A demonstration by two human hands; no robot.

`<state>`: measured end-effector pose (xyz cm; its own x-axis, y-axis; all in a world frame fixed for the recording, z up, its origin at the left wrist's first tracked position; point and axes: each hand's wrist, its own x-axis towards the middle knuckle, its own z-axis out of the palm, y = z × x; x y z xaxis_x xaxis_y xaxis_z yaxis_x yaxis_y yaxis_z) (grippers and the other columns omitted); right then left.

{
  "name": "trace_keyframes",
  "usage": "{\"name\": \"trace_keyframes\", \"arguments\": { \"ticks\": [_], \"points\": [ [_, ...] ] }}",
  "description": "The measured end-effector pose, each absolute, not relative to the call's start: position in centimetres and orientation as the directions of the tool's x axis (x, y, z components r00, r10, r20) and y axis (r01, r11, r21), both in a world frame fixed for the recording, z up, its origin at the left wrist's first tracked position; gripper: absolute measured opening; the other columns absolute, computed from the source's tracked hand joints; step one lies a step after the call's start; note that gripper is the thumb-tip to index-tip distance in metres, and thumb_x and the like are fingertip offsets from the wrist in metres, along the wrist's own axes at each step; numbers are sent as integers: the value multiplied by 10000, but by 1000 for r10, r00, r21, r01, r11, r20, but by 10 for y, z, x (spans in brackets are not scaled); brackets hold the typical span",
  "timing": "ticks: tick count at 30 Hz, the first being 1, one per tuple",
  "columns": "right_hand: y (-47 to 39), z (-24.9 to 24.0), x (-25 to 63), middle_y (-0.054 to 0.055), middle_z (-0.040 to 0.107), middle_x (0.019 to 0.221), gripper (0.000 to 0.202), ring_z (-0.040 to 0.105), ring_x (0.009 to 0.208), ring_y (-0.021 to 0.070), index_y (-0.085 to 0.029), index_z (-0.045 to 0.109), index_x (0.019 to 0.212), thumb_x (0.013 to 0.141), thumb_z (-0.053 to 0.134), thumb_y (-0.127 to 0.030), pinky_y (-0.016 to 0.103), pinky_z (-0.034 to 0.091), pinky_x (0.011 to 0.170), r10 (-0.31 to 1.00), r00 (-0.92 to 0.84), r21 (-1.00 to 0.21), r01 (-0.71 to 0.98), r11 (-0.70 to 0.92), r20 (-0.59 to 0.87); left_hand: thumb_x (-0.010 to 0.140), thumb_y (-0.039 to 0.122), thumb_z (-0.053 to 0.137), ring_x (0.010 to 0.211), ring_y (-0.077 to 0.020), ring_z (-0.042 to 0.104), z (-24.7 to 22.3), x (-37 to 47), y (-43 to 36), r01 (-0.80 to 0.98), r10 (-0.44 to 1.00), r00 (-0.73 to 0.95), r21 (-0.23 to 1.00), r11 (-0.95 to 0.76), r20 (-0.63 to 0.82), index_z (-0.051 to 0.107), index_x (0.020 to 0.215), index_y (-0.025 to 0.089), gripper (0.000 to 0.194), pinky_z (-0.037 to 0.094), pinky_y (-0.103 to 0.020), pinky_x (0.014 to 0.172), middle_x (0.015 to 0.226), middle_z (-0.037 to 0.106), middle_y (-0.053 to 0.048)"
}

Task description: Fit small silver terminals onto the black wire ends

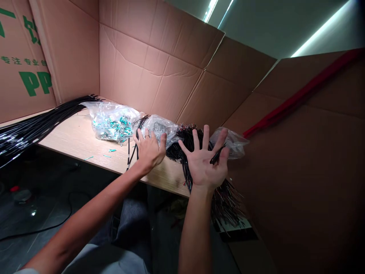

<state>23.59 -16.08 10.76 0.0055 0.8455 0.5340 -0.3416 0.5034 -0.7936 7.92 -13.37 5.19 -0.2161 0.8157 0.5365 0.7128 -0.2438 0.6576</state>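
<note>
My left hand [149, 151] hovers over the table with its back up and its fingers apart, nothing in it. Beside it are thin black cables [129, 154] and a clear bag of small silvery pieces [159, 127]. My right hand [207, 165] shows its palm with the fingers spread. A small black object [217, 155] is held at the base of its thumb; its exact kind cannot be made out. Behind and below this hand, a large bundle of black wires [226, 201] with reddish and pale ends hangs over the table edge.
At the left lie a clear bag of teal and silver bits [114, 123] and long black cables [42, 125]. Loose teal scraps [112, 150] dot the table [71, 133]. Another clear bag [235, 144] is at the right. Cardboard walls [128, 64] enclose the back and sides; a red strap [299, 93] hangs right.
</note>
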Motion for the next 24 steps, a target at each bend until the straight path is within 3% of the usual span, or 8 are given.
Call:
{"name": "trace_keyframes", "arguments": {
  "ticks": [4, 10, 16, 18, 21, 24],
  "points": [
    [-152, 112, 229, -37, 405, 1648, 593, 390, 1509, 326, -603, 264, 1571, 992, 338, -709, 755, 279, 1120, 858, -70, -829, -309, 467, 509, 1035, 582, 392, 1588, -450, 91, 64, 51, -117, 765, 711, -202, 562, -315, 673, 427, 1589, 205, 671, 86, -772, 1203, 1714, 248, -162],
    [-127, 114, 203, -19, 464, 1604, 608, 396, 1503, 360, -617, 307, 1548, 966, 478, -657, 784, 268, 1109, 831, -195, -789, -484, 380, 520, 995, 505, 497, 1589, -432, 92, 41, 21, -75, 847, 632, -161, 434, -306, 758, 347, 1621, 189, 717, 129, -693, 1225, 1732, 163, -173],
    [-82, 115, 186, 7, 574, 1497, 518, 542, 1392, 342, -574, 503, 1449, 935, 557, -606, 710, 427, 1057, 844, -292, -765, -614, 196, 450, 981, 473, 511, 1511, -427, 282, 32, 4, -35, 855, 578, -154, 401, -328, 802, 427, 1544, 157, 652, 275, -629, 1189, 1609, 382, -217],
    [-59, 111, 186, 50, 643, 1399, 483, 640, 1263, 324, -494, 587, 1408, 939, 547, -600, 617, 539, 970, 866, -289, -774, -613, 159, 407, 989, 457, 497, 1400, -392, 426, 39, 1, -25, 858, 577, -65, 340, -384, 814, 513, 1446, 137, 557, 359, -581, 1148, 1470, 516, -222],
    [-22, 95, 187, 96, 732, 1113, 430, 727, 917, 233, -293, 734, 1241, 950, 546, -548, 371, 624, 700, 930, -253, -834, -544, 90, 265, 992, 410, 485, 1274, -356, 516, 48, -3, -11, 875, 595, 90, 222, -430, 798, 559, 1370, 149, 465, 446, -542, 1063, 1332, 592, -200],
    [-1, 75, 189, 86, 735, 1115, 392, 723, 911, 220, -292, 730, 1224, 950, 547, -504, 335, 619, 637, 961, -244, -828, -559, -33, 126, 995, 393, 474, 1208, -338, 538, 54, -8, -2, 891, 592, 124, 173, -419, 796, 581, 1315, 146, 419, 478, -510, 1017, 1264, 607, -186]
  ]
}}
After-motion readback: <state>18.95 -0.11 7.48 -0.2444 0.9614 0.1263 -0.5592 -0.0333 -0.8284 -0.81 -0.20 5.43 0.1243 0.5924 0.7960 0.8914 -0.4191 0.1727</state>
